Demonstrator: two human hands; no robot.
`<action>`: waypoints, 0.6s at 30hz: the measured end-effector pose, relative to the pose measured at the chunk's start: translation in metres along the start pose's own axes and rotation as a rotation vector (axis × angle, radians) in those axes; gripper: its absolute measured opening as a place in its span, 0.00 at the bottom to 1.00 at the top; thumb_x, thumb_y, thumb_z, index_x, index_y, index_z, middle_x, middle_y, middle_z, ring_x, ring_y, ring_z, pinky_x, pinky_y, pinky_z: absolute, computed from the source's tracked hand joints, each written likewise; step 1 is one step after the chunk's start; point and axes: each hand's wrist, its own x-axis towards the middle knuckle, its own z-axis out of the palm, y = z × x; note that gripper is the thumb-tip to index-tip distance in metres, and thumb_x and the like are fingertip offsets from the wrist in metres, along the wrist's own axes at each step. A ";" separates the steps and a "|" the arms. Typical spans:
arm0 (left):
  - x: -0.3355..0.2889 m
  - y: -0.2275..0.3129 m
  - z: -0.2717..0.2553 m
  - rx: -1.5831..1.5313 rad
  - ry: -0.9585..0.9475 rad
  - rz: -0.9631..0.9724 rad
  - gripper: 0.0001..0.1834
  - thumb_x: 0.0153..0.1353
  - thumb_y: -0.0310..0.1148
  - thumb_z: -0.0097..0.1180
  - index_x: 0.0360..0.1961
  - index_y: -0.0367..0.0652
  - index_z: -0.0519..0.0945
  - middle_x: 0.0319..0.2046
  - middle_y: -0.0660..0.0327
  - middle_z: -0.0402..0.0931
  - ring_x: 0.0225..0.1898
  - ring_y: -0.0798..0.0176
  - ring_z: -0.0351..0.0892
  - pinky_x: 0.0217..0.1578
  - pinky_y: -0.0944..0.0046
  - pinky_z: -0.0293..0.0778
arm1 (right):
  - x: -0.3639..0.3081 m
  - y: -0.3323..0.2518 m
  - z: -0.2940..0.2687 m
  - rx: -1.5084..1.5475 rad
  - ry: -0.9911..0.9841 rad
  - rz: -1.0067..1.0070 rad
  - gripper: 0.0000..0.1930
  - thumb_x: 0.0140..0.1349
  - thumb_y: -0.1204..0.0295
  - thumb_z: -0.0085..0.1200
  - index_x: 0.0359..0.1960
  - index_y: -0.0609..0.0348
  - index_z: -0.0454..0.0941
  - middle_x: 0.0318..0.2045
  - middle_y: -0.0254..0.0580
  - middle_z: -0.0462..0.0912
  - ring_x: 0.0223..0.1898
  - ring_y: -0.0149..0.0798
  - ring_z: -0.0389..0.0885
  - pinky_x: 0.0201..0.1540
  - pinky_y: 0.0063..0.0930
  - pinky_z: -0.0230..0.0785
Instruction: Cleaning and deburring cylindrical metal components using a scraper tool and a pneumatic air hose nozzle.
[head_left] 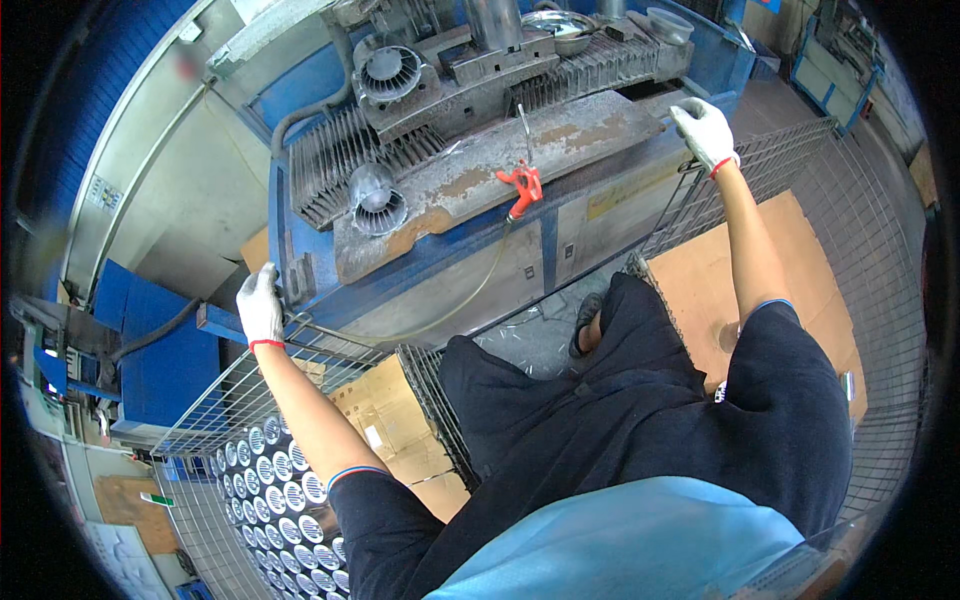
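My left hand point(260, 305), in a white glove with a red cuff, is beside the machine's left front corner, its partly bent fingers pointing up and apparently empty. My right hand point(705, 132), gloved alike, is at the right end of the front plate, fingers loosely bent and nothing seen in them. What either palm touches is hidden. Between them, a red air blow gun point(520, 188) with a thin metal nozzle lies on the worn plate point(575, 130). A finned round metal part point(378, 202) rests on the plate's left; a similar finned part point(390, 72) sits in the machine's fixture.
A wire cage point(190, 425) at my left holds rows of finned round parts point(280, 495) beside cardboard. Flat cardboard point(800, 270) lines another wire cage point(880, 400) at my right. Behind the plate are ribbed bellows point(590, 75) and a metal bowl point(560, 30). A thin hose point(480, 285) hangs in front.
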 end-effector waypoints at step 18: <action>-0.007 0.010 -0.007 0.071 -0.018 -0.054 0.20 0.70 0.44 0.62 0.35 0.33 0.86 0.24 0.63 0.77 0.26 0.69 0.72 0.30 0.63 0.67 | 0.056 -0.183 0.092 -0.033 0.042 -0.370 0.47 0.50 0.43 0.73 0.66 0.62 0.74 0.57 0.55 0.85 0.59 0.53 0.84 0.65 0.40 0.74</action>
